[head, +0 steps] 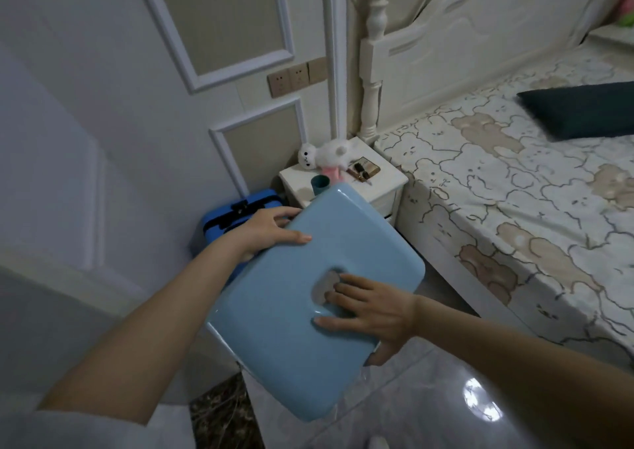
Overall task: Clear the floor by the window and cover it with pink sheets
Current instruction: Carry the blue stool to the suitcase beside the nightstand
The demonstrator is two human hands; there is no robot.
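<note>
Clearing is under way: both hands, left hand and right hand, grip the blue stool, held off the floor. Next it probably needs setting down somewhere beside the bed.

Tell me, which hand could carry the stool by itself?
Probably the right hand: its fingers hook into the handle hole in the light blue plastic stool seat. The left hand only grips the far edge.

— What sort of place is this?
— A home bedroom: a bed with a bear-print sheet and carved cream headboard.
— Anything else?
— A white nightstand carrying a plush toy, beside a panelled wall.
</note>
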